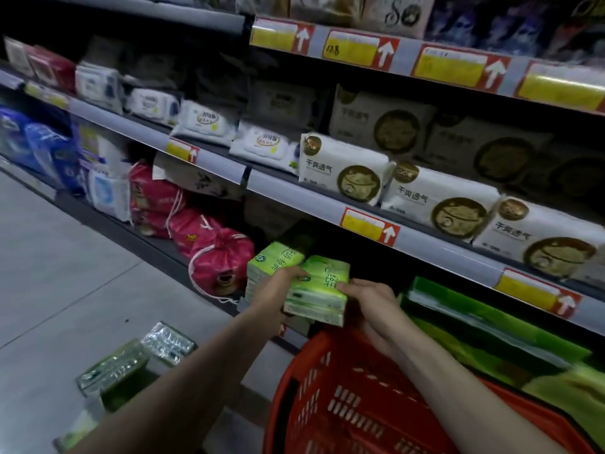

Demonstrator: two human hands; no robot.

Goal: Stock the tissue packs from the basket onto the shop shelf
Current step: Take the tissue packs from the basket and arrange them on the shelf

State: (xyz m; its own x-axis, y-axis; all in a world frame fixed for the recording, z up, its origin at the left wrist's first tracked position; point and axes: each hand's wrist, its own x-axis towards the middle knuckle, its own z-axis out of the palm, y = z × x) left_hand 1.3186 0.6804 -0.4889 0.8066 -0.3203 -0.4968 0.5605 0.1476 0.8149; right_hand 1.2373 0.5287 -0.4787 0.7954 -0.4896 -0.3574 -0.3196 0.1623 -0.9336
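1. Fingers (296,273) of the left hand (278,294) curl over the top left edge of a green tissue pack (319,290), gripping it. The right hand (371,301) pinches the pack's right side, its fingers (347,286) lying on the top face near the edge.
2. Far left, two wrapped packs (113,371) lie on the grey floor (49,273), beside the left forearm.
3. Pink drawstring bags (217,253) sit on the bottom shelf (157,249), left of the hands.
4. A stack of green packs (273,260) stands on that shelf, just beside the bags. The left hand's knuckles are close against it.
5. The held tissue pack lies flat between the two hands, just right of the stack. It sits at the shelf's front edge, above the far rim of the basket (343,398).
6. The red basket stands below both forearms. What it holds cannot be made out.
7. Right of the basket, large green bags (491,322) fill the bottom shelf.
8. Above them, white packs (438,201) line the middle shelf behind a red and yellow price tag (370,226).
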